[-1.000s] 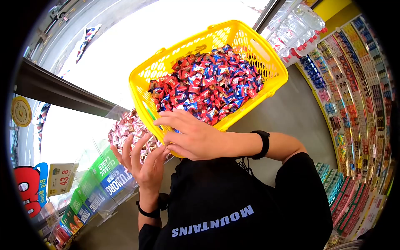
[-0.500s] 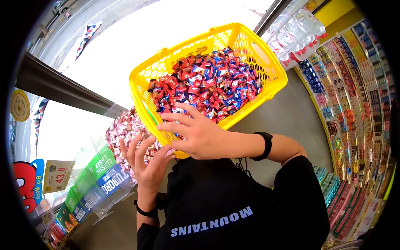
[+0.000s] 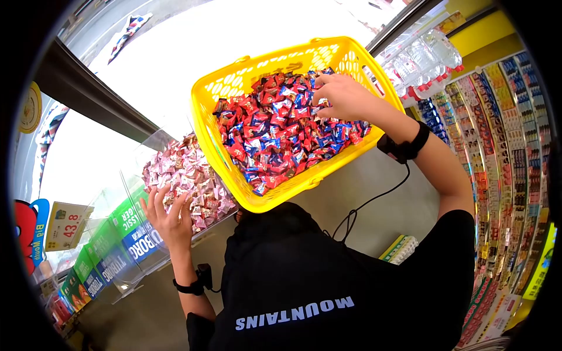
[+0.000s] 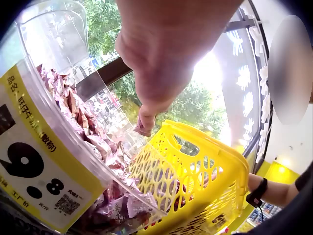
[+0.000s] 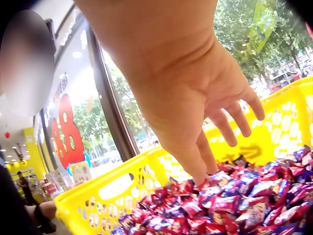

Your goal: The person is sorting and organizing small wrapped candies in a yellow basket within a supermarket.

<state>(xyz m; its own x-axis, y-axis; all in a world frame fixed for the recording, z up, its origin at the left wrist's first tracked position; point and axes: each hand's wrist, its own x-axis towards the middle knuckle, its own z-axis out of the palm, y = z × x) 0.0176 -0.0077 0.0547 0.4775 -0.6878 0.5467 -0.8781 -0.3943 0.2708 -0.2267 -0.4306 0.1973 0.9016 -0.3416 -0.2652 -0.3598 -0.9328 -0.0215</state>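
Observation:
A yellow plastic basket holds a heap of red and blue wrapped candies. Over its right part reaches my right hand, fingers spread and bent a little. In the right wrist view the thumb and fingertips hang close over the heap, with nothing held. My left hand is at the near side of the clear bin, which is full of pink wrapped candies. The left wrist view shows one pink wrapped candy pinched at the fingertips, above the bin and beside the basket.
A price card and beer boxes stand left of the bin. Bottled water is at the back right, beside curved shelves of packaged goods. Glass and its dark frame lie behind. A cable trails from the right wrist.
My hands were together at the basket's near left corner, with a pink candy between them. The right hand has moved right, over the heap; the left has drawn back left to the bin.

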